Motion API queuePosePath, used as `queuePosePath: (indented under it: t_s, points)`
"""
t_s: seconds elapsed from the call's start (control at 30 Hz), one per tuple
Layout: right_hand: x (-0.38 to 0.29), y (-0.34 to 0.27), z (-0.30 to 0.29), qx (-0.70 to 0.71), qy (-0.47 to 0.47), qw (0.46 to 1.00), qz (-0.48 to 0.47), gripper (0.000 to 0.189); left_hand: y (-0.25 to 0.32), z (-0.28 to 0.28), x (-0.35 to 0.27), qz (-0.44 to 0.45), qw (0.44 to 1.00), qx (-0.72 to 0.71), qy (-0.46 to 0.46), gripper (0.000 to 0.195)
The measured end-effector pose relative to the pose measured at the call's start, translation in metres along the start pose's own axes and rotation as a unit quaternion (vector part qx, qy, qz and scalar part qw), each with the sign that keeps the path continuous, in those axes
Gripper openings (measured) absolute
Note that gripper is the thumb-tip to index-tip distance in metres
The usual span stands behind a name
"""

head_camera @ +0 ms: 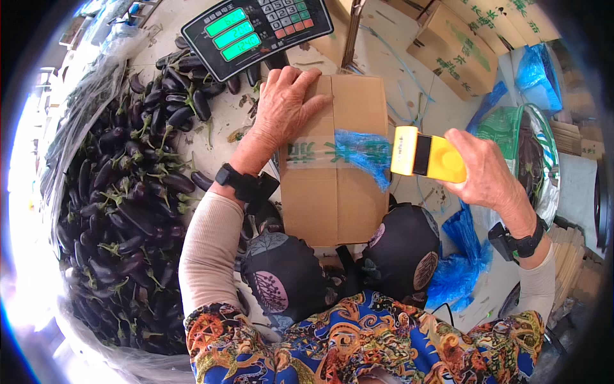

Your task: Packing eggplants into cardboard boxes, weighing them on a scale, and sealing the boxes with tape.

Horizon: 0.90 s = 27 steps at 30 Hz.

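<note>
A closed cardboard box (312,201) lies before me, with clear tape across its middle and green printed characters. My left hand (290,103) rests on the far left part of its top, fingers spread. My right hand (479,168) grips a yellow tape dispenser (429,154), held off the box's right edge. Crumpled blue plastic film (363,151) lies over the box's right side, partly overlapping the printing. Beyond the box stands a digital scale display (259,36) with lit green readouts.
A large heap of eggplants (139,206) in clear plastic sheeting (81,120) fills the left. Printed cartons (453,53) stand at the back right. A green and white sack (499,134) and blue plastic (460,259) lie at the right.
</note>
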State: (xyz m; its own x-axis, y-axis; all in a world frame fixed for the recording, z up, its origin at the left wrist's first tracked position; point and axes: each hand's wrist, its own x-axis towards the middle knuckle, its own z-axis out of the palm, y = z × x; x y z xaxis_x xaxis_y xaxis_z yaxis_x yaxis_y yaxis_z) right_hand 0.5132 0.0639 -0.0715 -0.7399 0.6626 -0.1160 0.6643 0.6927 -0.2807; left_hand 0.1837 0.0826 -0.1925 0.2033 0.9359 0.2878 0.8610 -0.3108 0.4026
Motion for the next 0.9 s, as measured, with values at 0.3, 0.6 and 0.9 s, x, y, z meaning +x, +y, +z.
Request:
queuePosePath:
  t_s: [0.3, 0.6, 0.9]
  points:
    - [-0.020, 0.050, 0.047, 0.060, 0.015, 0.998, 0.021, 0.049, -0.002, 0.005, 0.003, 0.032, 0.998, -0.051, 0.032, 0.040]
    - [-0.022, 0.049, 0.059, 0.103, 0.041, 0.993, 0.031, 0.049, -0.002, 0.004, 0.000, 0.023, 1.000, 0.004, 0.016, 0.043]
    - [-0.037, 0.016, 0.010, 0.133, 0.073, 0.987, 0.060, 0.055, 0.000, 0.006, -0.003, -0.003, 0.999, 0.029, 0.028, 0.047]
